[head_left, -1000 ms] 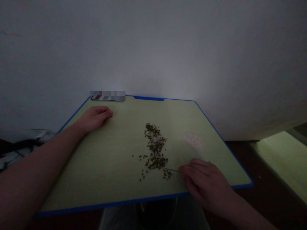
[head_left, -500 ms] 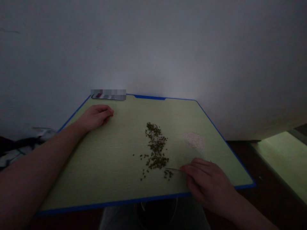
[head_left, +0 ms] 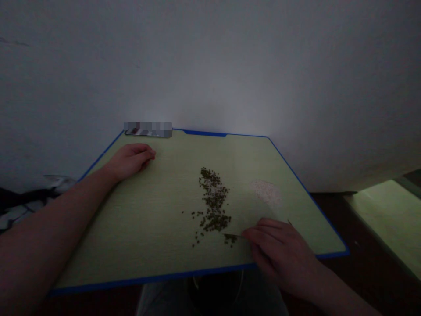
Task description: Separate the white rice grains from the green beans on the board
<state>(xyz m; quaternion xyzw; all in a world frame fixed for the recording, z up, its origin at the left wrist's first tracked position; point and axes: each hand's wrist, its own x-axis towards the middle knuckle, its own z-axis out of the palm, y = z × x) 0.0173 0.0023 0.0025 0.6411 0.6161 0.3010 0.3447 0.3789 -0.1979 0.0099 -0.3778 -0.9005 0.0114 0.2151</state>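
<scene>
Pinched in the fingers of my right hand (head_left: 279, 245) is a thin, pointed, stick-like tool (head_left: 233, 235); its exact kind is too small and dim to tell. The tip reaches left over a small cluster of green beans (head_left: 230, 240), at the near end of a longer strip of small green beans (head_left: 215, 202). Some pale grains lie mixed into that strip. To the right, beyond my right hand, is a separate patch of pale grains (head_left: 266, 192). My left hand (head_left: 133, 159) rests on the left of the tabletop, fingers loosely curled, with nothing visible in them.
The pale table (head_left: 148, 232) has a blue edge and stands against a grey wall (head_left: 210, 66). A flat phone-like object (head_left: 148, 130), partly blurred out, lies at the far left corner. Below the near edge, a dark round container (head_left: 215, 292) sits between my legs.
My right hand has shifted slightly left, and the tool's tip has moved left and a little nearer, from the strip's edge to above the small cluster. My left hand stays still.
</scene>
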